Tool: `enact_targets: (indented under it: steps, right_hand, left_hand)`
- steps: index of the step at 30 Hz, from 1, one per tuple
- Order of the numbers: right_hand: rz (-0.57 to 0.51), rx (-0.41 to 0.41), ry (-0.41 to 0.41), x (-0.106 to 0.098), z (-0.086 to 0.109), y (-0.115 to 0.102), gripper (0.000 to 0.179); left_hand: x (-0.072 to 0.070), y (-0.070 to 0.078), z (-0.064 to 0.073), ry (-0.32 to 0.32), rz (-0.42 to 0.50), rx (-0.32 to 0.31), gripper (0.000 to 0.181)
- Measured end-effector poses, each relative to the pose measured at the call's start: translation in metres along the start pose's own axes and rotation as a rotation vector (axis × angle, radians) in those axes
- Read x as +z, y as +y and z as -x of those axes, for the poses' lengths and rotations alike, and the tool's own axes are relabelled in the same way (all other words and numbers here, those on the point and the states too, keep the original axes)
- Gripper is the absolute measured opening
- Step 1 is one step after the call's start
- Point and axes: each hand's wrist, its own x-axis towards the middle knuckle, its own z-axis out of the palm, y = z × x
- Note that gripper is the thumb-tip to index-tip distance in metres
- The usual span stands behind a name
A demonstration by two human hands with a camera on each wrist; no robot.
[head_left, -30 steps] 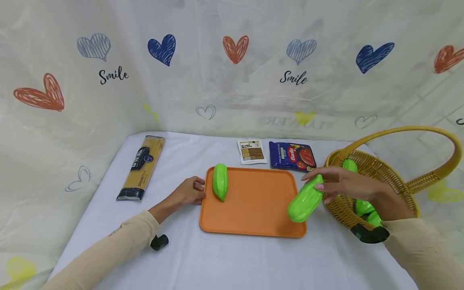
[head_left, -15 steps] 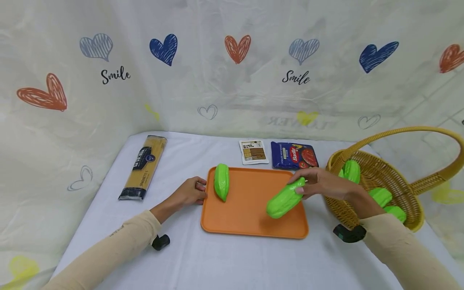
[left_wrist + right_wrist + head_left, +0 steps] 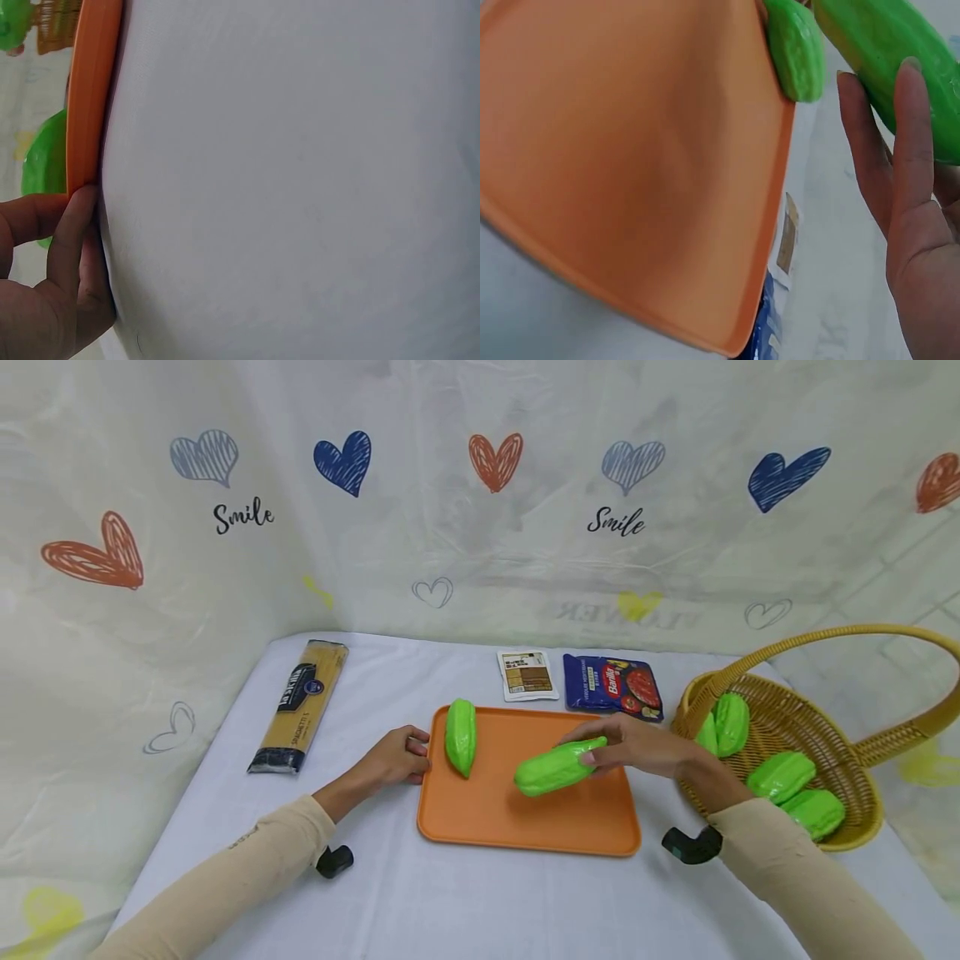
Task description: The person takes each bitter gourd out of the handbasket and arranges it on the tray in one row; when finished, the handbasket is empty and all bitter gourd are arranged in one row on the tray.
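Note:
My right hand holds a glossy green ridged gourd above the right half of the orange tray. In the right wrist view thumb and fingers grip one end of that gourd, apart from the tray surface. A second green gourd lies lengthwise along the tray's left side, its pointed end toward me. At the tray's left edge my left hand pinches the rim; the left wrist view has its thumb and a finger on the orange rim.
A wicker basket with a tall handle stands at the right, several green gourds inside. Behind the tray lie a small white packet and a blue Barilla pouch. A spaghetti pack lies at the left.
My right hand has moved left from beside the basket, carrying the gourd farther over the tray and turning it closer to level. The left hand stays at the tray's edge.

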Motion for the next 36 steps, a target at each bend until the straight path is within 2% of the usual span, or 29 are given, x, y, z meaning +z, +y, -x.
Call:
enact_targets:
  steps: [6, 11, 16, 20, 24, 27, 31, 36]
  right_hand:
    - [-0.053, 0.035, 0.027, 0.007, -0.011, 0.001, 0.050]
    - [-0.075, 0.011, 0.053, 0.013, -0.016, 0.001, 0.048]
    - [-0.044, -0.022, 0.129, 0.019, -0.023, 0.004, 0.046]
    - [0.033, -0.011, 0.174, 0.021, -0.029, 0.008, 0.055]
    - [0.121, 0.010, 0.156, 0.023, -0.035, 0.008, 0.063]
    - [0.124, 0.026, 0.125, 0.026, -0.038, 0.006, 0.058]
    - [0.059, 0.069, 0.104, 0.031, -0.041, 0.003, 0.053]
    - [0.128, 0.071, 0.115, 0.035, -0.045, 0.000, 0.050]
  left_hand:
    - [0.000, 0.000, 0.000, 0.002, 0.003, 0.000, 0.047]
    - [0.000, 0.002, 0.002, 0.001, 0.000, 0.001, 0.047]
    - [0.000, 0.003, 0.003, -0.004, 0.002, 0.002, 0.047]
    - [-0.001, 0.004, 0.003, -0.007, 0.005, 0.003, 0.046]
    - [-0.001, 0.004, 0.003, -0.004, 0.000, 0.002, 0.046]
    - [0.000, 0.004, 0.003, -0.001, -0.002, 0.000, 0.045]
    - [0.001, 0.003, 0.003, 0.000, 0.000, 0.001, 0.045]
    - [0.001, 0.002, 0.002, -0.001, 0.002, 0.005, 0.045]
